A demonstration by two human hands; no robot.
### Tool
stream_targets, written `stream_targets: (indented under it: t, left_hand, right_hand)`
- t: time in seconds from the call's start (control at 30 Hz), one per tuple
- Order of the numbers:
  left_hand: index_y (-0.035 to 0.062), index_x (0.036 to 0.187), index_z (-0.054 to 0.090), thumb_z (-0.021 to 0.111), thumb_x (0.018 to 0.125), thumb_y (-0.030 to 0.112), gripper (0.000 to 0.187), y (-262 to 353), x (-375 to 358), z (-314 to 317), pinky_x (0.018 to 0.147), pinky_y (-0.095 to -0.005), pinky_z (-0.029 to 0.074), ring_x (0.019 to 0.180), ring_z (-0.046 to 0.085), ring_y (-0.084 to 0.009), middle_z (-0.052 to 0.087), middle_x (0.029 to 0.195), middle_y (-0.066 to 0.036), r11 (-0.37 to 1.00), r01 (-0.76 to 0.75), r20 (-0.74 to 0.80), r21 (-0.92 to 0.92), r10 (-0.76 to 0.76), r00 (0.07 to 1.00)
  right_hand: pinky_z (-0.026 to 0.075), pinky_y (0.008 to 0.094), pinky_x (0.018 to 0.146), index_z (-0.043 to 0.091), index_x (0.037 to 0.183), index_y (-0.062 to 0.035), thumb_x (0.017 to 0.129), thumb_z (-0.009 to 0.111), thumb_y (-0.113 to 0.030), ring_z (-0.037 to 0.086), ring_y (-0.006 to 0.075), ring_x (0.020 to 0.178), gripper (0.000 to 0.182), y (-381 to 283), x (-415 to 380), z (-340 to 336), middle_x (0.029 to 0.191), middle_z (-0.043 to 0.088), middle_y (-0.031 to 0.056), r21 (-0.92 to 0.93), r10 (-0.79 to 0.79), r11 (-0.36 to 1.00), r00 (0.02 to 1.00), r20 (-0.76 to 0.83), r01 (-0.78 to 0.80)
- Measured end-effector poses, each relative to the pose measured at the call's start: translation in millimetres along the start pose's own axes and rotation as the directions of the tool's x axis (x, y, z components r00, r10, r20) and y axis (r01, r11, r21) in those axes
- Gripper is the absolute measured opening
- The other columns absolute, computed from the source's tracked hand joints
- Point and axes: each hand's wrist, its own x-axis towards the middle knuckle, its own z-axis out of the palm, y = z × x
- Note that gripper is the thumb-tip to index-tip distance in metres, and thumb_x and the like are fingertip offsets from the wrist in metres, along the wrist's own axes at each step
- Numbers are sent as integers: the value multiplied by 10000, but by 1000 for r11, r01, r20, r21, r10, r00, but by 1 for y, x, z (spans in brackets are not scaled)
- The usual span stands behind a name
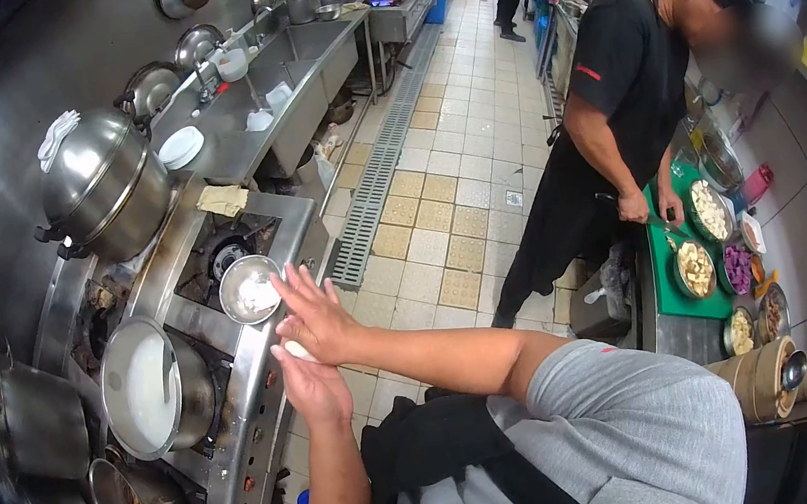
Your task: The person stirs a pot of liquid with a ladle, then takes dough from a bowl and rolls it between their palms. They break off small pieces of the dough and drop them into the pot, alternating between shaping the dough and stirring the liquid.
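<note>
Light in the kitchen is bright and even, its source out of view. A hard white glare burns at the far left wall, and softer highlights shine on the domed steel lid (89, 155) and the stove edge (237, 454). Shadow deepens around the dark pots at lower left. The wide lens bends the edges, and black rounds off the corners. A smooth blur covers one patch at upper right; distant shelves look soft.
</note>
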Motion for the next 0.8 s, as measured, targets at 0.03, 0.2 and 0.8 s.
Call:
stream_targets:
  t: [0.03, 0.2, 0.8]
  left_hand:
    - [32, 1367, 372, 250, 1019, 484, 584, 0, -1, -1, 1107, -414, 277, 1321, 376, -253, 401, 1400, -170, 1000, 0, -8, 1, 0, 1000]
    - [110, 734, 454, 357, 1007, 484, 472, 25, -3, -20, 433, -251, 335, 477, 404, -122, 426, 592, -13, 998, 56, -274, 28, -46, 961]
    - [108, 792, 411, 333, 1026, 428, 404, -8, -15, -10, 437, -241, 274, 510, 350, -98, 367, 597, 1, 973, -158, -152, 165, 184, 971]
  right_hand:
    - [97, 581, 1119, 194, 1502, -90, 915, 334, -656, 93, 434, 1430, 827, -1, 0, 0, 1524, 152, 287, 17, -18, 1000, 997, -71, 19]
    - [191, 338, 1137, 299, 1461, -38, 978, 397, -508, 211, 317, 1427, 681, 2, -6, -2, 1503, 257, 260, 454, -55, 886, 993, -105, 97]
    - [380, 354, 1025, 238, 1480, -44, 908, 257, -701, 424, 249, 1277, 871, -8, -48, 7, 1494, 283, 205, 845, 228, 340, 908, 352, -413]
